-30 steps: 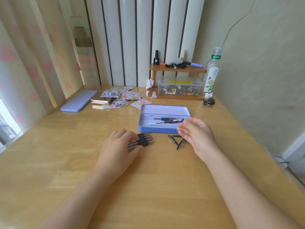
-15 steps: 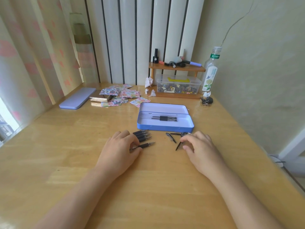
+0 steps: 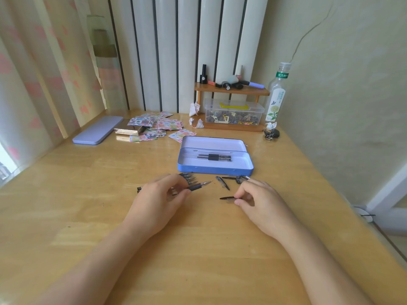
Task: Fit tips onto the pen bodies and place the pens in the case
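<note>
Left hand (image 3: 158, 199) low on the wooden surface (image 3: 198, 249), grip closed on one pen body (image 3: 199, 185), bare nib end pointing right. More pen bodies (image 3: 188, 177) bunched just behind its fingers, on the surface. Right hand (image 3: 258, 200) a little to the right, thumb and forefinger pinched on a dark tip (image 3: 226, 197) that points left toward the pen body; the two are apart. Loose tips (image 3: 223, 182) lie between the right hand and the case. Blue case (image 3: 214, 170) open just beyond, two pens (image 3: 214, 157) side by side inside. Lid (image 3: 98, 132) lies well apart at far left, beside scattered printed cards (image 3: 158, 126). At the back right, a clear bottle (image 3: 277, 95) with green neck label; characters too small to read reliably.
</note>
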